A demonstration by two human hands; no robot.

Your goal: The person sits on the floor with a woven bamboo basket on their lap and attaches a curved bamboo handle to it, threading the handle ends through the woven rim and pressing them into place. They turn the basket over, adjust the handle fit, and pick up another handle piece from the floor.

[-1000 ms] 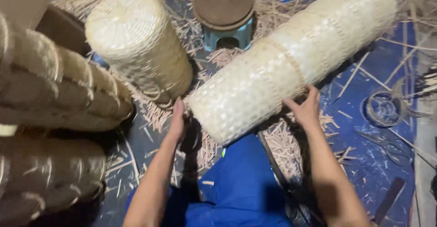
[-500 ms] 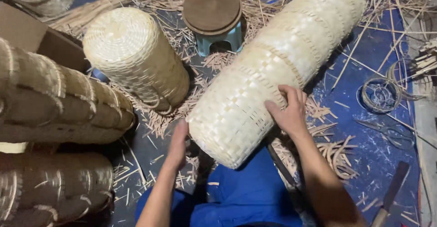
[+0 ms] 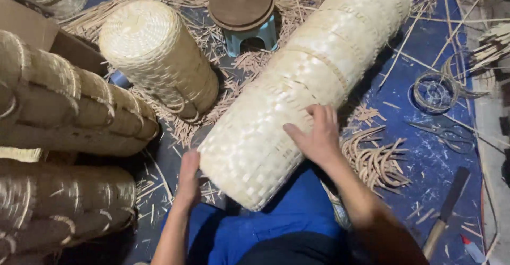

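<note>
Two hands (image 3: 317,137) on woven basket stack (image 3: 303,89), stool (image 3: 243,11) behind

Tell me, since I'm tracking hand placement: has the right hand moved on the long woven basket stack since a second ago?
Yes. The right hand went from the rim of the woven stack up onto its side, toward the small stool.

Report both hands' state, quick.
Left hand: open, pressed against the near end of the long stack of woven baskets.
Right hand: open, palm flat on top of the stack; holds nothing.
</note>
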